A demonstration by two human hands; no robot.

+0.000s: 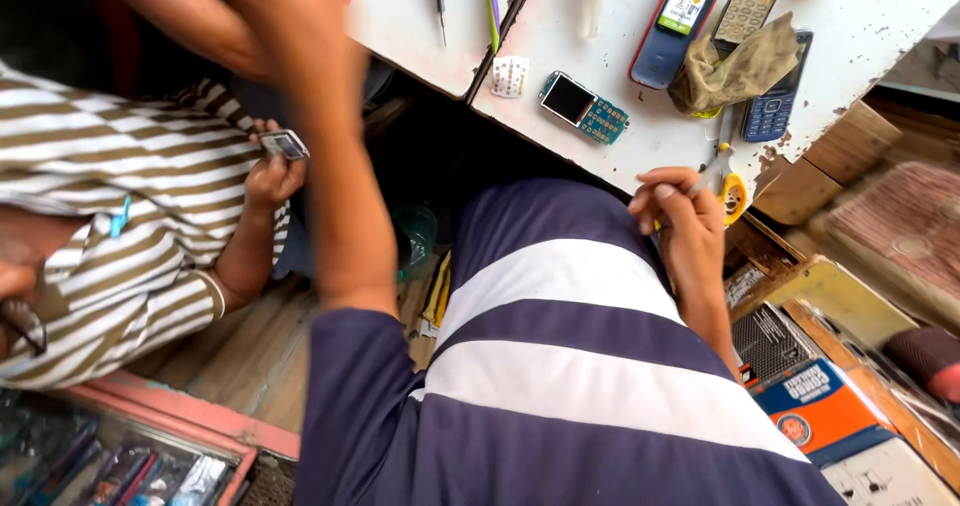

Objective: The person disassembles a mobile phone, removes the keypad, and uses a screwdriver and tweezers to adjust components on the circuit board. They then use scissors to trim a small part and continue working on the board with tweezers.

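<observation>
My right hand [683,221] is at the near edge of the white worktable [880,26], its fingers pinched on a thin metal tool [708,180] beside a yellow-handled item [735,196]. My left arm is raised across the view and blurred. My left hand [295,6] is at the top edge, and its fingers cannot be made out. A bare phone board with a small screen [583,109] and a white keypad sheet [509,76] lie on the table in front of me.
A person in a brown striped shirt [100,186] sits at my left, one hand holding a small phone part [285,146]. Three keypad phones and a rag [735,66] lie on the table. Boxes [815,406] are stacked at the right, a glass case [120,456] at lower left.
</observation>
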